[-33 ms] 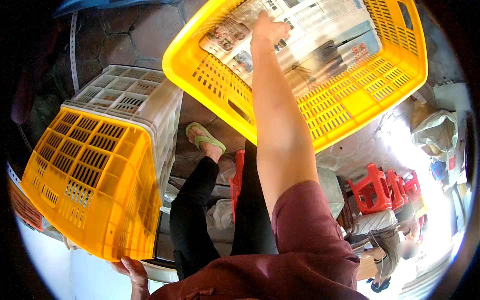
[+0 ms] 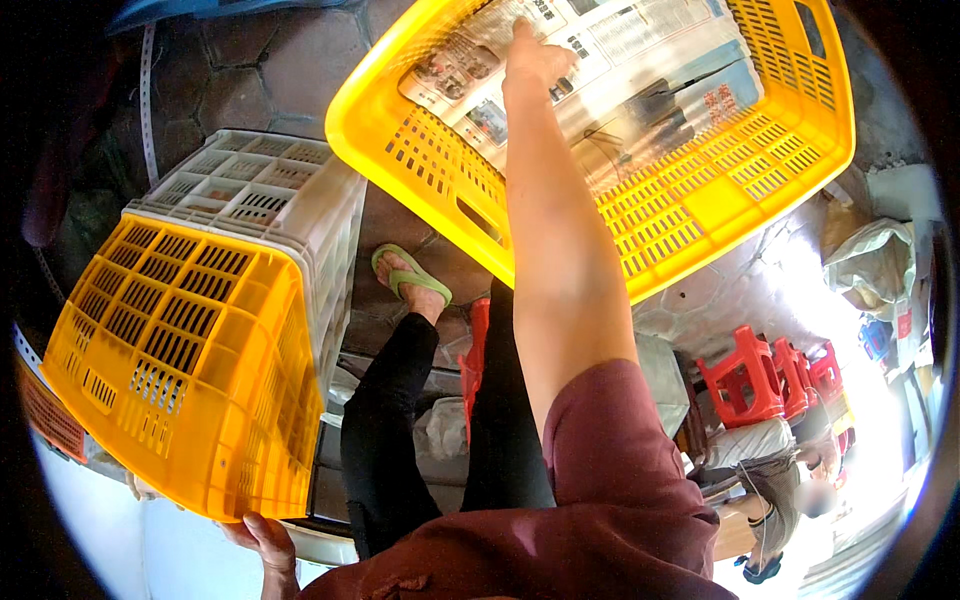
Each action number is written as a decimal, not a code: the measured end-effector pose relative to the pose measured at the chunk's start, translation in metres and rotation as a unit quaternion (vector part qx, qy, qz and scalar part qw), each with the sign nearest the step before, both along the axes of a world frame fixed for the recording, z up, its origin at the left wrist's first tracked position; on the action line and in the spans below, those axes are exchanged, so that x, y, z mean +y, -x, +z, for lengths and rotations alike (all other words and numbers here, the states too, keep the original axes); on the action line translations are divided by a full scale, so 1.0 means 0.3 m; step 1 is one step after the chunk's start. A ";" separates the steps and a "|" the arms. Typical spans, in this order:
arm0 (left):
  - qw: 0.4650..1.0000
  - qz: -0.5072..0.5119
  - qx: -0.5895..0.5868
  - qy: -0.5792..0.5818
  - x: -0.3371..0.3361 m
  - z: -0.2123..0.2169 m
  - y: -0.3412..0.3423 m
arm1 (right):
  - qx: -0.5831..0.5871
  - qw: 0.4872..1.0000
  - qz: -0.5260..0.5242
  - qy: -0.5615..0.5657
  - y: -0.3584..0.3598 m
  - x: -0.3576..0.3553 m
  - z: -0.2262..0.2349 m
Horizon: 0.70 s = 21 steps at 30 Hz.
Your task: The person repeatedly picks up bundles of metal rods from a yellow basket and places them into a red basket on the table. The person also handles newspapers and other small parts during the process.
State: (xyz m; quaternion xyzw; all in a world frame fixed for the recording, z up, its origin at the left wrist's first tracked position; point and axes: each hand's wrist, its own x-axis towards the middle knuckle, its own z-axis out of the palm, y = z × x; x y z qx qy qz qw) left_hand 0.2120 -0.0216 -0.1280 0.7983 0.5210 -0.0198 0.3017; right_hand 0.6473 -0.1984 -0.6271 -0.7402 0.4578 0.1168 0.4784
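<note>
My right arm reaches forward into a large yellow plastic crate (image 2: 570, 245) with slotted sides. Spread flat in its bottom are printed newspaper sheets (image 2: 690, 110). My right hand (image 2: 537, 65) lies on the paper with its fingers stretched out, gripping nothing. To the left, another yellow crate (image 2: 190, 330) lies tilted against a white crate (image 2: 320, 225), its slotted face showing. At that yellow crate's near lower edge, my left hand (image 2: 265, 545) is closed on the edge; some of its fingers are hidden.
Red plastic stools (image 2: 742, 380) stand at the right, near a whitish sack (image 2: 870, 265) and another person (image 2: 775, 500). My foot in a green flip-flop (image 2: 410, 275) rests on the paved floor (image 2: 315, 65) between the crates. Blue material (image 2: 215, 8) shows along the top edge.
</note>
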 end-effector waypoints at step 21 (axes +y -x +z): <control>0.999 -0.025 -0.005 0.045 0.019 0.034 0.048 | -0.048 0.953 0.233 0.189 0.071 -0.063 -0.138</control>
